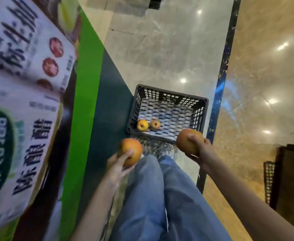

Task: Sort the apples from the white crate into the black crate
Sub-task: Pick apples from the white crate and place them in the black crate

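Writing: the banner (pixel 21 101) on the left bears large Chinese characters, too blurred to read with certainty.
Apples: four in all.
Left hand (pixel 115 168): fingers (pixel 125 158) curled round the left apple (pixel 131 152).
Right hand (pixel 201 150): fingers grip the right apple (pixel 186 140).
Black crate (pixel 170 94): on the floor (pixel 160 49), holding the yellowish apple (pixel 142 125) and the brownish apple (pixel 155 124) in its near-left corner.
Cut off: a dark mesh crate (pixel 268 181) at the right edge.

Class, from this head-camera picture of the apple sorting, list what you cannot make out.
All in the head view.
1. The white crate: outside the frame.
2. In the black crate, the yellowish apple and browner apple: small, motion-blurred; condition unclear.
3. Undersides of the left-held apple and right-held apple: covered by the left hand and right hand.
4. At right, the dark mesh object: cut off by the edge.
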Available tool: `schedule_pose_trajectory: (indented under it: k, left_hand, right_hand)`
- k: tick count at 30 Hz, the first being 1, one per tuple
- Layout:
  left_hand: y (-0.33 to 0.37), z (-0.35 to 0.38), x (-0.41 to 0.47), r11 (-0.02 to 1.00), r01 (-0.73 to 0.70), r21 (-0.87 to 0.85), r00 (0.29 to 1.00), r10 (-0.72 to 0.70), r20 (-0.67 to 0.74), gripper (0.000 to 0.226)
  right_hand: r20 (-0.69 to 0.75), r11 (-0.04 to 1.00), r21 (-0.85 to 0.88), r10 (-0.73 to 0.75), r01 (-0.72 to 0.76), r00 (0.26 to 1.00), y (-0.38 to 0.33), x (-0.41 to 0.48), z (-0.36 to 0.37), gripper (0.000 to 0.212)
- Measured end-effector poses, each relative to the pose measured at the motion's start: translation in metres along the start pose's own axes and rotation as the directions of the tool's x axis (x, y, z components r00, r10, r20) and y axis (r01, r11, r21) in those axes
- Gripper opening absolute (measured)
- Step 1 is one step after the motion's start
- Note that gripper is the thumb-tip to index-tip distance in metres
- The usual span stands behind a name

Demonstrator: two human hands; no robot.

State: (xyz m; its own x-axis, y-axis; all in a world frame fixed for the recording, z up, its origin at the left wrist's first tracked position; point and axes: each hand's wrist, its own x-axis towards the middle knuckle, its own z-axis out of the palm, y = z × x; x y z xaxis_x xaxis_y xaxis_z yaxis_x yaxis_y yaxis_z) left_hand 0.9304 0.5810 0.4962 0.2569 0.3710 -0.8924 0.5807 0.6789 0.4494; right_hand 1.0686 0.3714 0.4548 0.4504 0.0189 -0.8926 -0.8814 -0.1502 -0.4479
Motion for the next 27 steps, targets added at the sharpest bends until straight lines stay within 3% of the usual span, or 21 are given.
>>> schedule_pose_trajectory:
  k: [7,10,12,17,23,27]
  left_hand:
    - [0.031,0.085,0.154,0.954,-0.076,0.290,0.996,0.058,0.069,0.049]
    - [0.027,0.113,0.248,0.882,-0.114,0.458,0.993,0.082,0.090,0.071]
    - [0.019,0.129,0.311,0.798,-0.156,0.583,0.988,0.129,0.088,0.084]
    - [-0.011,0.160,0.442,0.512,-0.239,0.825,0.961,0.245,0.126,0.086]
    - [-0.049,0.162,0.549,0.185,-0.269,0.945,0.922,0.333,0.197,0.093]
    - [-0.058,0.154,0.583,0.083,-0.227,0.970,0.908,0.377,0.181,0.092]
  right_hand:
    - [-0.124,0.990,-0.137,0.024,-0.041,0.992,-0.012,0.150,0.036,0.075]
    - [-0.111,0.971,-0.236,0.010,-0.036,0.994,0.002,0.227,0.044,0.077]
    - [-0.116,0.942,-0.334,-0.013,-0.027,0.993,0.018,0.281,0.047,0.082]
    - [-0.079,0.847,-0.532,-0.061,0.009,0.995,0.074,0.391,0.060,0.085]
    - [0.025,0.641,-0.750,-0.219,0.163,0.975,0.138,0.469,0.063,0.087]
    - [0.042,0.558,-0.816,-0.206,0.153,0.978,0.159,0.494,0.063,0.100]
